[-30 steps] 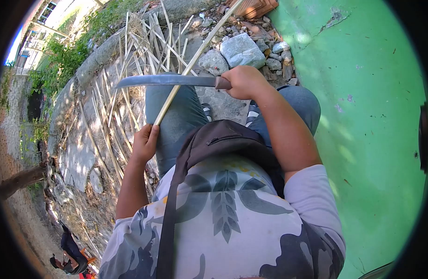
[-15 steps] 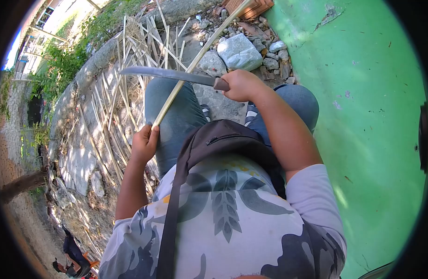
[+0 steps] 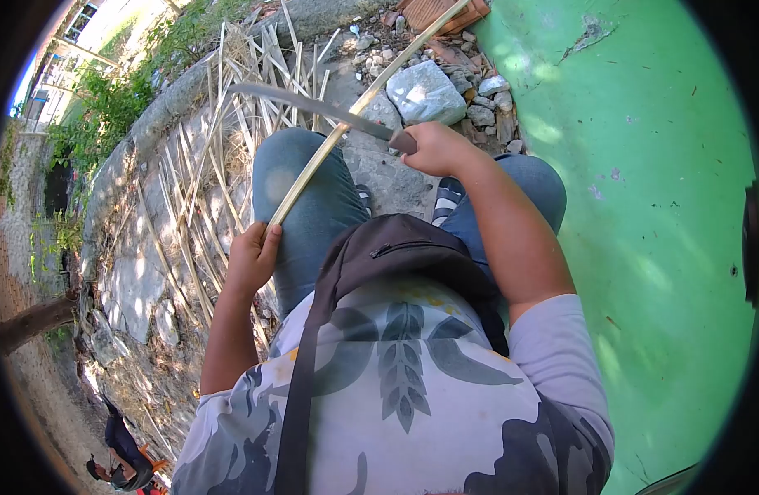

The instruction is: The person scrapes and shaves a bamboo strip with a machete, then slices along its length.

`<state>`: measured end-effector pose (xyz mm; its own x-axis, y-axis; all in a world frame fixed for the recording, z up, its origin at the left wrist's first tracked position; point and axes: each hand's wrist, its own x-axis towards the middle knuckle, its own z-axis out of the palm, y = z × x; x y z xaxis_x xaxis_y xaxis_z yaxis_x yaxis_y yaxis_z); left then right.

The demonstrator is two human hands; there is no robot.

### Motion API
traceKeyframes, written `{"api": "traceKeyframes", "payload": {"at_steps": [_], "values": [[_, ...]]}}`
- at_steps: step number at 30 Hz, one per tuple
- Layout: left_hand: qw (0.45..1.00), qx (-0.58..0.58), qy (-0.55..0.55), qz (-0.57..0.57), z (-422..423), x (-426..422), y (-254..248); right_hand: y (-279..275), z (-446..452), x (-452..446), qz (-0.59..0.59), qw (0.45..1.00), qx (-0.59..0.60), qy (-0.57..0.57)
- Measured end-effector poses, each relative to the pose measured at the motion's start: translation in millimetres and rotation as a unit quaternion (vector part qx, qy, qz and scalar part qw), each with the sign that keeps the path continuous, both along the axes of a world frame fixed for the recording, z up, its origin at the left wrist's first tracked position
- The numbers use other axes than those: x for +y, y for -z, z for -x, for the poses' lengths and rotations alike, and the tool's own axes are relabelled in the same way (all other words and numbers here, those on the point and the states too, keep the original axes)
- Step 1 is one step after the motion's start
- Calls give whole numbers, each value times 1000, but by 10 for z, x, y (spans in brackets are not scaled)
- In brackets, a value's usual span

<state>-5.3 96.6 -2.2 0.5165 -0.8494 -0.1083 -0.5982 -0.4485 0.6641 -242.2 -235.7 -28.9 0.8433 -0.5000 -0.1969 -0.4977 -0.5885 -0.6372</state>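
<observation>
A long pale strip, apparently split bamboo [image 3: 313, 162], runs slanting from my left hand [image 3: 253, 257] over my left thigh and up past the stones. My left hand is closed round its near end. In my right hand [image 3: 436, 151] is the brown handle of a machete [image 3: 330, 110]. Its long, slightly curved blade points left and crosses the strip above my left knee. The blade appears to touch the strip there.
Many loose pale strips [image 3: 194, 198] lie on the ground to the left. Ahead are a large pale stone [image 3: 425, 92], rubble and terracotta-coloured pieces [image 3: 444, 15]. A green surface [image 3: 643, 247] spans the right side. A person [image 3: 124, 454] is at the lower left.
The machete blade has tilted, its tip now higher and its handle turned. The strip's far end has shifted slightly right. My left hand still holds the near end.
</observation>
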Motion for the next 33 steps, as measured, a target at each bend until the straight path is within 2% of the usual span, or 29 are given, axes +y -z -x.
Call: {"api": "traceKeyframes", "payload": {"at_steps": [3, 6, 7, 10, 11, 14, 19, 22, 23, 26, 30, 31, 33], "values": [[999, 13, 11, 33, -6, 8, 43, -310, -30, 155, 39, 997, 26, -64], [999, -5, -5, 51, 67, 17, 38, -124, -2, -151, -21, 999, 26, 26], [999, -9, -3, 50, 70, 22, 15, -51, -22, -251, -81, 992, -6, 94], [999, -17, 0, 37, 62, 26, -60, -77, -33, -399, -155, 960, 90, 217], [1000, -14, -1, 23, 44, 25, -78, -58, -2, -361, -98, 974, 72, 194], [1000, -12, 0, -7, 10, -26, -121, 27, 22, -245, -68, 994, 25, 84], [1000, -9, 6, -9, 42, -55, -129, -230, -50, 131, -4, 999, 38, -36], [1000, -14, 2, 6, 47, 8, -41, -84, -8, -175, -41, 999, 28, -1], [1000, -30, 2, 6, 56, 17, -36, 69, 1, -298, -100, 993, 3, 59], [998, -61, 1, -10, 53, -20, -110, 58, -3, -413, -168, 963, 45, 207], [998, -63, 4, -30, 53, -46, -209, -175, 32, -207, -137, 981, 47, 126], [998, -59, 3, -29, 56, -53, -195, 17, 24, -178, -76, 995, -8, 58], [998, -52, 3, -32, 52, -56, -172, -3, 9, 0, -60, 998, 13, 7]]}}
